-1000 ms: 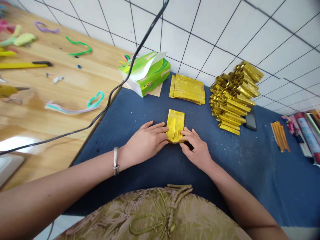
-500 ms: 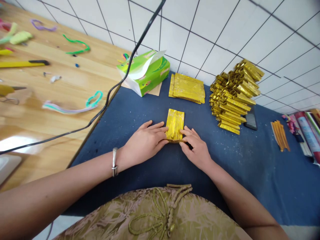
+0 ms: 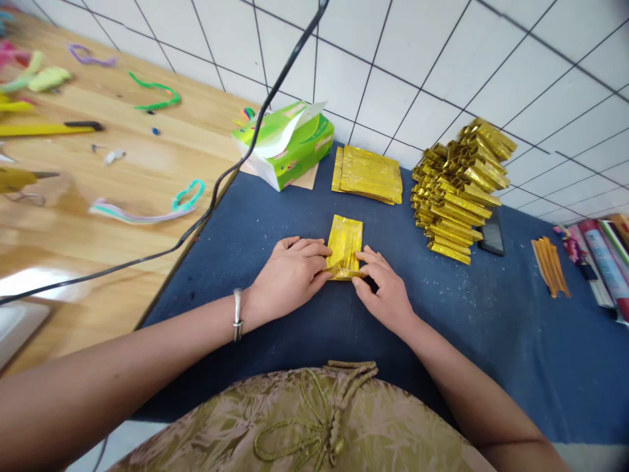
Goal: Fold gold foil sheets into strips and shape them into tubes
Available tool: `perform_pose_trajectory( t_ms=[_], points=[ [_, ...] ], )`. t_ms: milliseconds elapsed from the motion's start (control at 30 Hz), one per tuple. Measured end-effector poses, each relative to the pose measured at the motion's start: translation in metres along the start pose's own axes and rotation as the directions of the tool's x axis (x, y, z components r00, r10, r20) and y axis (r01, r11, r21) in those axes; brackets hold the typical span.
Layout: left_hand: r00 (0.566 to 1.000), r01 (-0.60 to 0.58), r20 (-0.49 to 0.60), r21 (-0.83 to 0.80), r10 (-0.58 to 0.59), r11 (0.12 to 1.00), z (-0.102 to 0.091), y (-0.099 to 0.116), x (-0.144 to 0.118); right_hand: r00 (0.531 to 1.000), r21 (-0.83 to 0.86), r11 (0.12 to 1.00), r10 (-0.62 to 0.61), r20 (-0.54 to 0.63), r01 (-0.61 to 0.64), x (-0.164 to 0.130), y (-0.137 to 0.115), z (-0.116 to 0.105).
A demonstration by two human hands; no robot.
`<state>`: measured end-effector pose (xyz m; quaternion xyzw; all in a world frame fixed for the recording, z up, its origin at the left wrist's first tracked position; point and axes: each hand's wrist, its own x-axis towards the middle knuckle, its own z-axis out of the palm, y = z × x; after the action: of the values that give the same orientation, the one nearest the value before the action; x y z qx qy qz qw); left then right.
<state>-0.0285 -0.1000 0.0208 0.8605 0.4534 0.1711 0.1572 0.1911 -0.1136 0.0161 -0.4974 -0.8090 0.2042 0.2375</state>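
A folded gold foil paper [image 3: 344, 244] lies on the blue cloth [image 3: 275, 216] in front of me. My left hand [image 3: 289, 275] pinches its near left corner, fingers curled in. My right hand [image 3: 386, 288] pinches its near right corner. The near edge of the paper is folded up a little between my fingertips. Farther back lies a flat stack of gold sheets [image 3: 368, 174]. To its right stands a tall heap of folded gold pieces [image 3: 459, 190].
A green tissue box [image 3: 287, 141] stands at the cloth's far left corner. A black cable [image 3: 216, 187] crosses the wooden table [image 3: 98, 170], which holds pipe cleaners and a yellow tool. A dark phone [image 3: 491, 239], orange sticks [image 3: 550, 265] and packets [image 3: 607, 265] lie at the right.
My fingers have curled in at the paper's near edge, and that edge has been folded up slightly. The paper stays in the same place.
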Motion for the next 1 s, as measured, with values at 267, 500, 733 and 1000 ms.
perform_pose_trajectory(
  t_ms=[267,500,733,1000],
  points=[
    [1.0,-0.002,0.003,0.006,0.002,1.0,-0.0015,0.0001,0.0013,1.0,0.003,1.0,-0.006,-0.003,0.006,0.0007,0.0004,0.0012],
    [1.0,-0.012,-0.017,0.019,0.013,1.0,-0.0004,0.0005,0.0012,1.0,-0.003,1.0,-0.01,-0.018,0.01,0.0009,0.0013,0.0041],
    [1.0,0.001,-0.017,0.037,-0.001,0.999,0.0016,0.002,0.001,1.0,-0.023,1.0,-0.004,-0.016,0.004,0.0015,0.0038,0.0041],
    [1.0,0.009,-0.028,0.068,-0.008,0.998,0.004,0.0033,0.0001,1.0,-0.013,1.0,0.003,-0.012,-0.003,0.0033,0.0041,0.0013]
  ],
)
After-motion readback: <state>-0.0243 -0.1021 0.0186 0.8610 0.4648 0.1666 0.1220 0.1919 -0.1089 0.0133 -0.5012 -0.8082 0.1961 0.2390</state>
